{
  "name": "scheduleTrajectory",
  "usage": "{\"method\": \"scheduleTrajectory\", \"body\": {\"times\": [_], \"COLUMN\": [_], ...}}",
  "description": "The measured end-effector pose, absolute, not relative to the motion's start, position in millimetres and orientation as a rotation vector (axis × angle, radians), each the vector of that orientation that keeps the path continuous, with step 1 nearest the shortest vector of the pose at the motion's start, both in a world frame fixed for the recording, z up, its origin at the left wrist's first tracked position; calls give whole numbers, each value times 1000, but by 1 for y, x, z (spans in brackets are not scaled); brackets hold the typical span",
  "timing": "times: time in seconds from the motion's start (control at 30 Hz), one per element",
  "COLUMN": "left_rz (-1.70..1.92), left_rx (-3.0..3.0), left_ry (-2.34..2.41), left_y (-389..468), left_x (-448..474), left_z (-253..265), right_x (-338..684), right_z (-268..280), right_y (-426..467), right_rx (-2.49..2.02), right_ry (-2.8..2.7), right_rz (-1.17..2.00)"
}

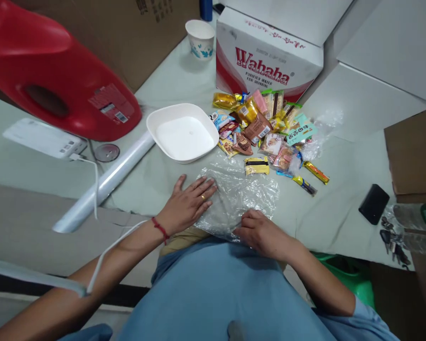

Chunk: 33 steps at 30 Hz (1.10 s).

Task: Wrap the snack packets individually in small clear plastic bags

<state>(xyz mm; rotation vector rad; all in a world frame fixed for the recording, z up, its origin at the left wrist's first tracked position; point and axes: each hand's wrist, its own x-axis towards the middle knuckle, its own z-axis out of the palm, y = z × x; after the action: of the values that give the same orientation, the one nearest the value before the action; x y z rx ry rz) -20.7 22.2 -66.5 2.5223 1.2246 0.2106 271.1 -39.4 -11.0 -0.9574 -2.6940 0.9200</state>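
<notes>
A clear plastic bag (248,192) lies spread on the table's near edge, right in front of my body. Flat on its left part rests my left hand (193,201), fingers stretched out, with a ring on one finger. Fingers curled, my right hand (257,232) pinches the bag's near right edge. Just beyond the bag sits a white plastic tray (184,135) with nothing in it. To the tray's right is a pile of wrapped snacks (257,125), and one yellow packet (256,166) lies close to the bag's far edge.
A Wahaba-type water carton (262,61) and a paper cup (200,40) stand at the back. On the left are a red jug (74,80), a white power bank (44,137) with a cable and a plastic film roll (106,182). A black wallet-like case (374,203) and keys (394,244) lie right.
</notes>
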Motion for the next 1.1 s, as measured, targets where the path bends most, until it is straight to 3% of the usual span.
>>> {"method": "scheduleTrajectory", "body": {"times": [0.23, 0.43, 0.73, 0.8, 0.9, 1.0, 1.1], "left_rz": [199, 199, 224, 230, 230, 239, 266], "left_rx": [2402, 2365, 2355, 2345, 2340, 2372, 2431], "left_ry": [1331, 1368, 1455, 1474, 1480, 1460, 1460], "left_y": [19, 17, 11, 11, 9, 7, 3], "left_x": [-17, -9, -2, 0, 2, 1, -3], "left_z": [-67, -69, -69, -69, -67, -66, -67], "right_x": [292, 255, 226, 230, 240, 253, 269], "right_z": [13, -14, -18, -5, 17, 28, 17], "right_y": [-55, -44, -52, -63, -74, -71, -59], "right_rx": [-868, -1390, -1251, -1068, -744, -743, -1191], "right_ry": [-2616, -2468, -2683, -2848, -3008, -2757, -2492], "right_rz": [1072, 602, 346, 423, 796, 1120, 879]}}
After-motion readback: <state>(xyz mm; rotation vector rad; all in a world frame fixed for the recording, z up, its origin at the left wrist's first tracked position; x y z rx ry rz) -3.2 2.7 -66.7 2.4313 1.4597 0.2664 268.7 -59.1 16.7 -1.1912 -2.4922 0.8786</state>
